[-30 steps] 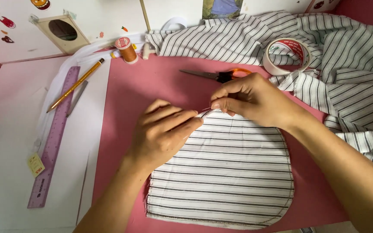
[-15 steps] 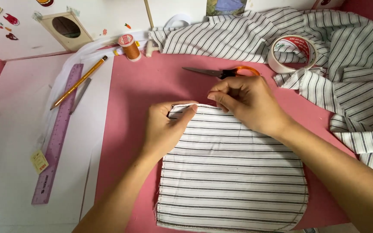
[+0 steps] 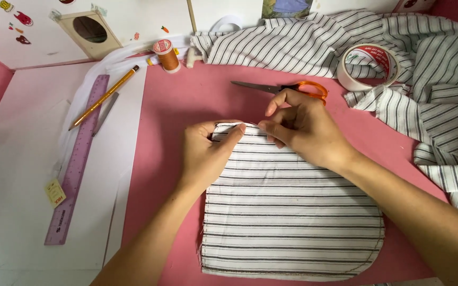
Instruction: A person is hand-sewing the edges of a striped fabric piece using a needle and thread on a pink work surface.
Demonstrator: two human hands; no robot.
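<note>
A white piece of cloth with dark stripes [image 3: 292, 222] lies flat on the pink table [image 3: 186, 100], its lower corners rounded. My left hand [image 3: 205, 153] presses down on its top left corner, thumb and fingers pinching the folded top edge. My right hand [image 3: 300, 127] grips the same edge a little to the right, fingertips pinched together; something thin like a pin seems to sit between them, too small to be sure.
Orange-handled scissors [image 3: 287, 89] lie just behind my right hand. A roll of tape [image 3: 368, 66] rests on a heap of striped fabric [image 3: 430, 79] at the right. At the left are a purple ruler [image 3: 78, 159], a pencil [image 3: 103, 98] and an orange thread spool [image 3: 165, 54].
The striped piece has shifted right in view and my hands moved along its top edge. My right hand's fingers now pinch the edge close to my left thumb.
</note>
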